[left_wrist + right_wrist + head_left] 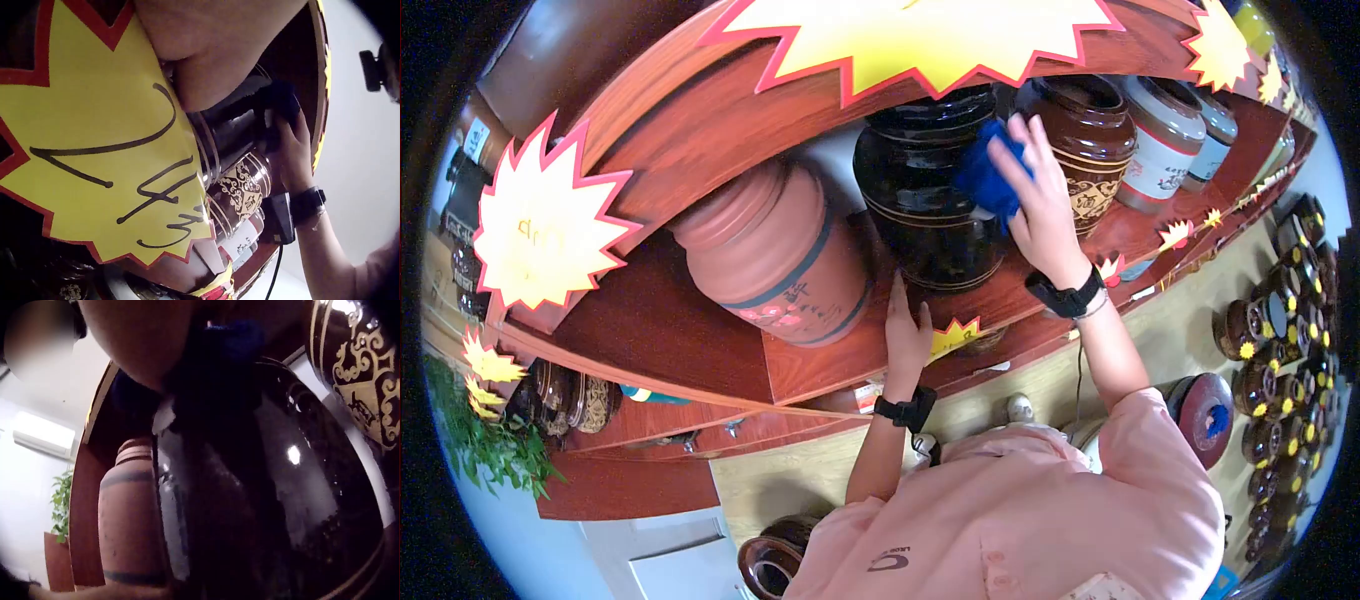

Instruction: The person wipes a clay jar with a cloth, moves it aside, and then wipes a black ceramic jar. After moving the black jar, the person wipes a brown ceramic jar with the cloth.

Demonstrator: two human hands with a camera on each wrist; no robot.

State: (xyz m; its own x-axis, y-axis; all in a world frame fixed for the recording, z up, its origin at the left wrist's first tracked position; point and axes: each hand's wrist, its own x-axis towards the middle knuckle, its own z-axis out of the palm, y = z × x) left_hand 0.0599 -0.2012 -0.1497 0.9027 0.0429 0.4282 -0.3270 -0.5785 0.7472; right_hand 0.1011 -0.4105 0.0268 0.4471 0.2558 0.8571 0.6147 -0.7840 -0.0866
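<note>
A glossy black jar (920,190) with thin gold bands stands on the red-brown shelf. Against its right side the right hand (1045,205) holds a blue cloth (990,175); the same cloth (234,340) shows dark at the jar's shoulder in the right wrist view. Low at the jar's left front is the left hand (908,335), its fingers extended toward the base; whether they touch it is unclear. In the left wrist view a yellow price star (112,150) covers much of the picture, beside the left hand (212,56).
A pink jar (775,260) leans in view at the left. Right of the black jar stand a brown patterned jar (1090,140) and grey-white jars (1160,140). Star-shaped tags (550,225) line the shelf edges. More jars sit on the floor at the right, and a plant (480,430) is at lower left.
</note>
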